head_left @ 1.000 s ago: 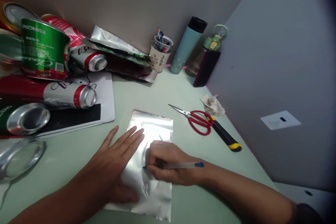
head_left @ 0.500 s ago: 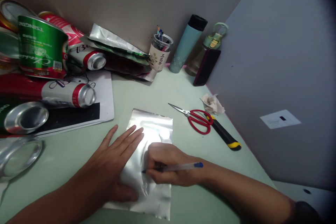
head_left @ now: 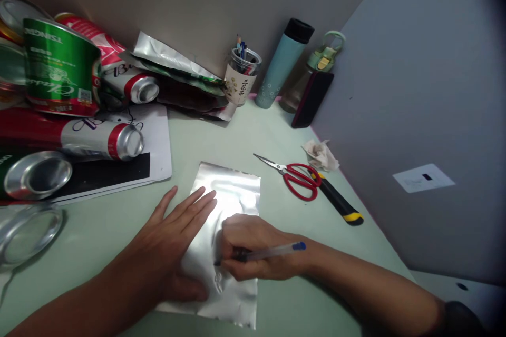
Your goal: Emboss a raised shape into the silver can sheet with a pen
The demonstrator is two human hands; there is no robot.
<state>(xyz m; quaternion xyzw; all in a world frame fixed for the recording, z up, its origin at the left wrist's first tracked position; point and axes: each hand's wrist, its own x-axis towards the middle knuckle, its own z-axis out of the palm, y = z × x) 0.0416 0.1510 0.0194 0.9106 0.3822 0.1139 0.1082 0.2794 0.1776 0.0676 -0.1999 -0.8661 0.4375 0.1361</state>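
Pressing flat with fingers spread, the left hand (head_left: 169,245) holds down a silver foil pouch (head_left: 233,195) near the surface's (head_left: 237,137) front edge; the right hand (head_left: 256,253), fingers closed around a pen (head_left: 269,253), touches its tip to the pouch. Scissors (head_left: 294,176) lie toward the right edge, cans (head_left: 103,139) at the back-left corner.

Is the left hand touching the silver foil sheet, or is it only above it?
Touching. In the head view the left hand lies flat on the silver foil sheet, palm and fingers pressed onto it with no gap.

Silver pouch (head_left: 233,195), blue-capped pen (head_left: 269,253), red-handled scissors (head_left: 294,176).
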